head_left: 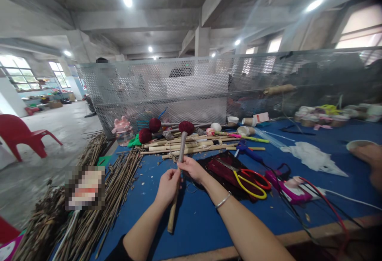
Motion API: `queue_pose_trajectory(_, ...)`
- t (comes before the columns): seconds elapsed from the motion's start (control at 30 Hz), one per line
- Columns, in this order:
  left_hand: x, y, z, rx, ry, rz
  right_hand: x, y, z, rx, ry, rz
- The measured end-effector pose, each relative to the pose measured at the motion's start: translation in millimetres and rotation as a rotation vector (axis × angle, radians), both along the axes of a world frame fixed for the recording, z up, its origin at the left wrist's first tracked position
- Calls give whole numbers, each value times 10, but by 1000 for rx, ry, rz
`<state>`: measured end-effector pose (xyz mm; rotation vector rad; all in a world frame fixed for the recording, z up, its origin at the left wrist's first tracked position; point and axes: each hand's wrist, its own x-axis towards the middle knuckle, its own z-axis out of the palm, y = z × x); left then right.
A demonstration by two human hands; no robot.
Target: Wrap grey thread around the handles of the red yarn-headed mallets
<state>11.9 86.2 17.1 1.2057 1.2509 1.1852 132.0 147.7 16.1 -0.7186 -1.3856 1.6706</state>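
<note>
A slim silver bangle (223,201) sits behind the right fingers (185,163); a black sleeve (119,250) ends well behind the left fingers (172,174).

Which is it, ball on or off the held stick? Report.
On, apparently: the dark red ball meets the tip of the stick in the left hand and right hand, no gap visible.

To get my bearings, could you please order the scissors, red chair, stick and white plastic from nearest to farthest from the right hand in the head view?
From the right hand:
1. Stick: in its grip.
2. Scissors: to its right.
3. White plastic: farther right.
4. Red chair: far left, in the background.
</note>
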Motion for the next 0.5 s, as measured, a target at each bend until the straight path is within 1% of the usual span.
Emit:
queue_pose_trajectory(0.1, -5, -2, -10, 165, 160, 136, -32, 8, -18, 26, -28, -27)
queue_pose_trajectory(0.17, 1, -3, -9, 165, 162, 148, -42, -2, -17, 28, -18, -18)
queue_pose_trajectory(0.27, 22, -14, 5, 97, 60, 64, -27, -26, -1, -10, 27, 42)
queue_pose_trajectory(0.37, 43, -35, 25, 66, -20, -20, 5, -38, 19, -27, 25, 81)
queue_pose_trajectory(0.43, 44, -48, 31, 66, 5, -63, 19, -35, 25, -10, 10, 63)
queue_pose_trajectory(0.5, 32, -54, 26, 55, 85, -98, 18, -26, 24, 14, -2, 23)
